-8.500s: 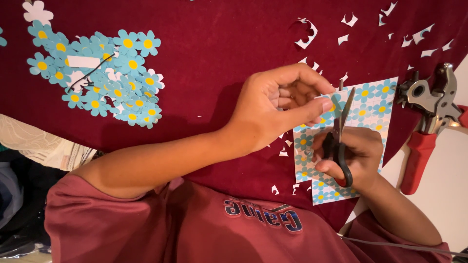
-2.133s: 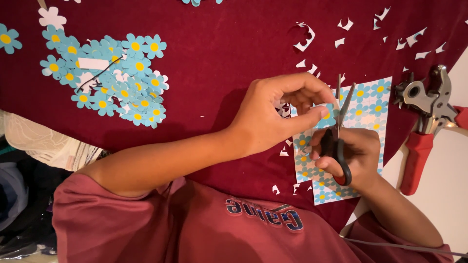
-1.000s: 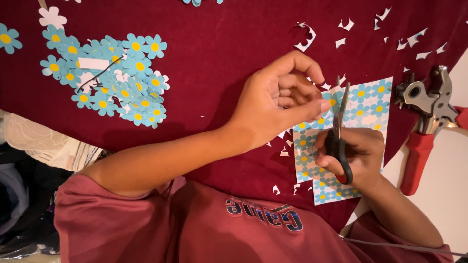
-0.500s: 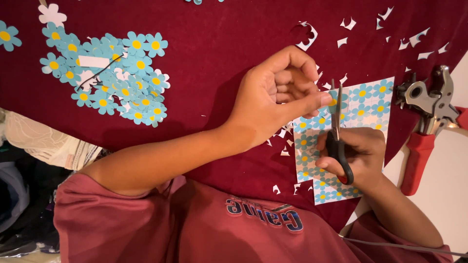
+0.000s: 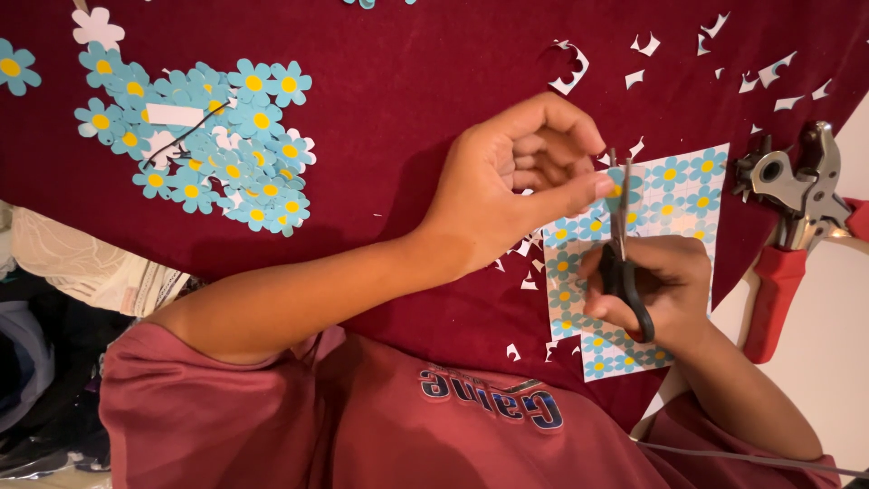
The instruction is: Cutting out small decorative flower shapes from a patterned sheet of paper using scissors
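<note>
Head view, only view here: work surface is a dark red cloth (image 5: 434,72) draped over a table, white tabletop (image 5: 833,335) showing bare past the cloth's right edge. Landmark = the printed sheet (image 5: 674,186) of blue daisies with yellow centres, lying flat on the cloth. Right hand (image 5: 656,290) sits on top of the sheet's lower half, fingers clamped through the black handles of the scissors (image 5: 620,244), blades close together and pointing up the sheet. Left hand (image 5: 516,177) is just left of the sheet, thumb and fingers pinched on the paper at the blades; can't tell exactly what piece it grips. Red-handled punch pliers (image 5: 787,226) lie just right of the sheet, straddling the cloth edge. White paper offcuts (image 5: 572,68) scattered above and left of the sheet. Pile of cut-out flowers (image 5: 213,145) well left of the sheet. Folded pale fabric (image 5: 81,263) at the cloth's lower left edge. Person wears a dark red shirt (image 5: 362,426).
</note>
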